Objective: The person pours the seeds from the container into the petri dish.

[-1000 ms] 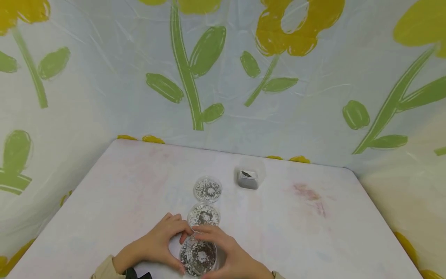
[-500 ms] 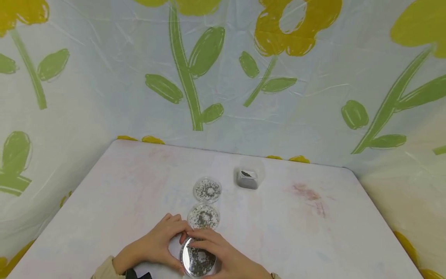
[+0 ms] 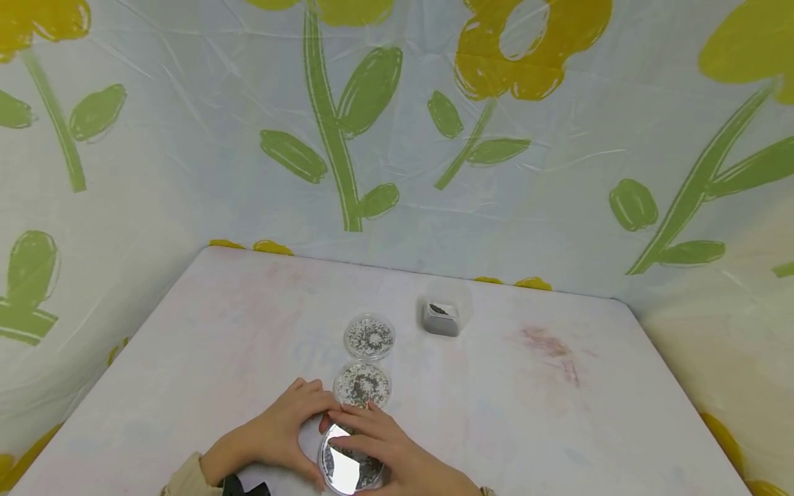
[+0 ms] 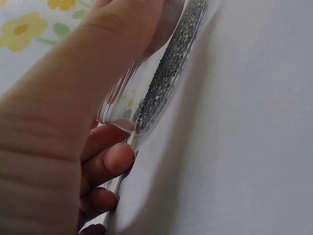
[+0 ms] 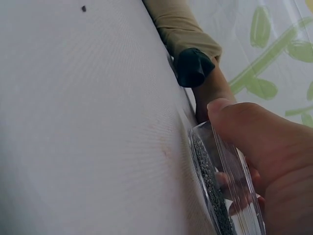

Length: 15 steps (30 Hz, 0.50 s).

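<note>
At the table's near edge is a round clear petri dish (image 3: 375,470) with dark grains in it and a clear lid (image 5: 238,169) over it. My left hand (image 3: 282,430) curves round the dish's left side, its thumb at the near rim and its fingers at the far rim. From the right, my right hand (image 3: 403,458) holds the lid, thumb at the near edge and fingers reaching over the top. Bright glare covers part of the lid. Side on, the wrist views show the grains as a low layer inside the dish.
Two more petri dishes, a middle one (image 3: 362,383) and a far one (image 3: 369,336), stand in line beyond, speckled with dark grains. A small translucent tub (image 3: 441,324) with dark contents stands behind on the right. Flower-printed cloth (image 3: 409,213) rises behind the white table (image 3: 527,413).
The lid has moved left and lies more squarely over the near dish, with glare now on it. My right fingers have shifted left over its top. The left hand stays almost still.
</note>
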Tool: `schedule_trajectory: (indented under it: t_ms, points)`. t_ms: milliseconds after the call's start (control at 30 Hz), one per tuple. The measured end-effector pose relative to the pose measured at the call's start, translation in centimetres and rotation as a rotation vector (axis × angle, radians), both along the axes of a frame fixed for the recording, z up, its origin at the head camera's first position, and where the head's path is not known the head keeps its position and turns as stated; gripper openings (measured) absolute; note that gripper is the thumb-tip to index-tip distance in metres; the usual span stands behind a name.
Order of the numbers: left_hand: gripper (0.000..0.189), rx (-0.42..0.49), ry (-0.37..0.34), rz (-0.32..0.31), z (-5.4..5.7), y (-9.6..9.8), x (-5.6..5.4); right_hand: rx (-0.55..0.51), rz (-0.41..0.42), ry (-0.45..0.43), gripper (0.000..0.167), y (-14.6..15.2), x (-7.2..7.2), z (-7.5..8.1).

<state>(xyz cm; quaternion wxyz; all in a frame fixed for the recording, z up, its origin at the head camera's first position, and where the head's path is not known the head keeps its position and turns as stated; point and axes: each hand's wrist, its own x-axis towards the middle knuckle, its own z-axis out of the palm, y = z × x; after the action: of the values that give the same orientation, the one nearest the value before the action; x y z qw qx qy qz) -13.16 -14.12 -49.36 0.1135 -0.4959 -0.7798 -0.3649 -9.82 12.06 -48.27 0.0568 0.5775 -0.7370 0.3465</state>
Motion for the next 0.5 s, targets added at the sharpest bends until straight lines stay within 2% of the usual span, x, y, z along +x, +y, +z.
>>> schedule_trajectory:
  t_ms: [300,500]
  points:
    - [0.075,-0.006,0.005,0.004,-0.08,-0.08,-0.07,0.047,0.007,0.015,0.068,-0.34,0.27,0.55]
    - [0.075,-0.005,0.017,0.012,-0.13,-0.06,-0.10,0.009,0.038,0.047,0.070,-0.70,0.27,0.63]
